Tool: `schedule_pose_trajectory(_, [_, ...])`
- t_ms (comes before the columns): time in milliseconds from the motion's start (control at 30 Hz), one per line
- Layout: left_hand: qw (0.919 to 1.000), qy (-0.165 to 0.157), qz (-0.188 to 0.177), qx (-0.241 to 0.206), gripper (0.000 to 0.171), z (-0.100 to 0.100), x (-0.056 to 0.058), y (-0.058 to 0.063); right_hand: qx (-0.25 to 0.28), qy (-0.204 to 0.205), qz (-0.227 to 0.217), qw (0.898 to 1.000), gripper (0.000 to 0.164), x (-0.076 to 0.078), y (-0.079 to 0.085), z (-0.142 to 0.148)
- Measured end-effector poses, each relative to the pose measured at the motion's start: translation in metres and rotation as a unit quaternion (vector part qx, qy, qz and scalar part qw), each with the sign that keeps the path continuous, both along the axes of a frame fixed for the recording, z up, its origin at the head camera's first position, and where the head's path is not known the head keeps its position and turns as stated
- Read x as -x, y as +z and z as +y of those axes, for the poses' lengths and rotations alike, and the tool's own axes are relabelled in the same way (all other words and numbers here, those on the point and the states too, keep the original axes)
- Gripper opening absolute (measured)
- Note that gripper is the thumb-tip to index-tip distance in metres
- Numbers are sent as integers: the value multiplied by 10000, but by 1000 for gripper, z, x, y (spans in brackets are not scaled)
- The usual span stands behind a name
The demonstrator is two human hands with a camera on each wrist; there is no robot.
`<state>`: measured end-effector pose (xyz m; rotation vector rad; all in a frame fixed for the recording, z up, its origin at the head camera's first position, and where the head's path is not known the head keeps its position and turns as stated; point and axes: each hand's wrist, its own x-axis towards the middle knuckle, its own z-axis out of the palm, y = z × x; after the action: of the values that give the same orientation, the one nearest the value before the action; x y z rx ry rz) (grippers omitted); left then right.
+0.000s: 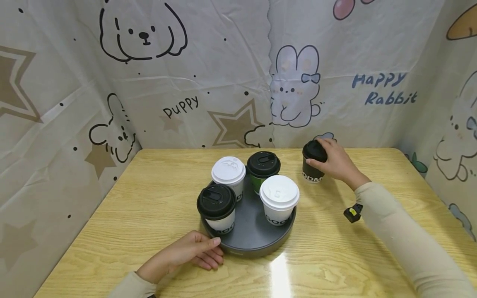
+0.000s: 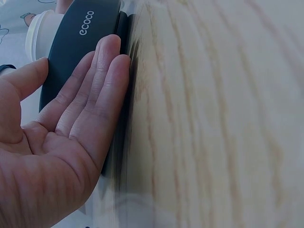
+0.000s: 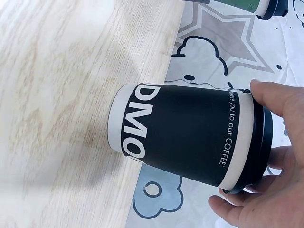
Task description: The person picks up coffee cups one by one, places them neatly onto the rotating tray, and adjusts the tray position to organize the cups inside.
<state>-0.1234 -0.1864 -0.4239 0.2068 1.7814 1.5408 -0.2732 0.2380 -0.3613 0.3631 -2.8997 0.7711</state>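
My right hand (image 1: 333,161) grips a black paper coffee cup (image 3: 185,133) by its black lid (image 3: 259,147), near the back of the table. The cup is upright and close over the wood, right of a round dark grey tray (image 1: 253,246). My left hand (image 1: 193,250) is at the tray's front left, its fingers straight along the side wall in the left wrist view. On the tray stand a white cup with a black lid (image 1: 218,207), two white cups with white lids, one at the back left (image 1: 228,174) and one at the right (image 1: 278,198), and a green cup with a black lid (image 1: 262,167).
Light wood table (image 1: 149,198) lies under everything. A printed cloth (image 1: 231,82) hangs behind the back edge and along both sides. A small black device (image 1: 353,213) with a yellow spot is strapped at my right wrist.
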Motion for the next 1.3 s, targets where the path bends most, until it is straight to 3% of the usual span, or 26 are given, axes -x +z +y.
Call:
schedule_pose_trajectory(200, [10000,8,-9,-9,50,0,0,-1,70,-104,146,9998,82,-3,-1,1])
schedule_pose_trajectory(400, [10000,-11,-34,-31,50,0,0,-1,128,-54,333,9993,84,-19,-3,3])
schedule_pose_trajectory(700, [10000,-10,-26,-23,51,-1,0,1,71,149,637,9978,81,-59,-1,8])
schedule_pose_trajectory(967, [10000,-12,-18,-73,50,-1,0,0,-233,410,559,9973,84,-107,8,3])
schedule_pose_trajectory(1300, [10000,-12,-37,-75,51,1,0,-1,-301,1429,663,9871,76,-156,26,-13])
